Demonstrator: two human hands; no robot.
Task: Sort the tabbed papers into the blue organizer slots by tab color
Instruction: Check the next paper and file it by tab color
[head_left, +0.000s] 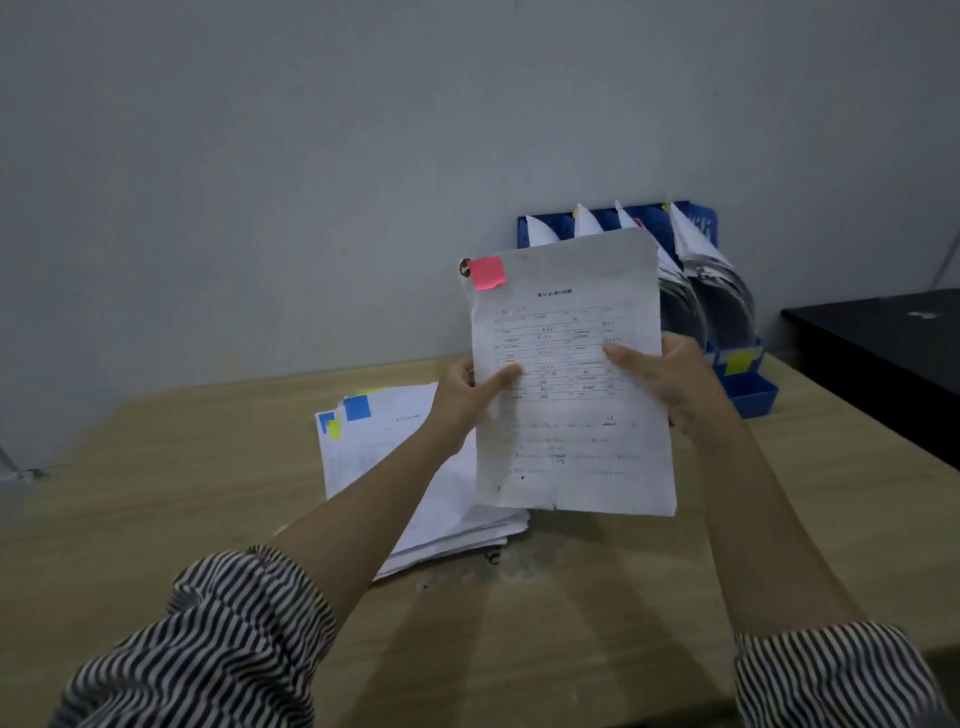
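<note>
Both hands — left hand (470, 387), right hand (670, 374) — pinch a white pink-tabbed printed sheet (571, 384); blue plastic organizer (753, 395) at two o'clock part-filled, white tabbed paper stack (374, 457) at nine o'clock unsorted.

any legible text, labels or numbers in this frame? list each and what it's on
None can be read.
Held paper with pink tab: printed heading and table, too blurred to read.
Paper stack on the table: a faint printed line, too small to read.
Blue organizer: yellow label shows no legible writing.
Black object at right: a pale mark, unreadable.
</note>
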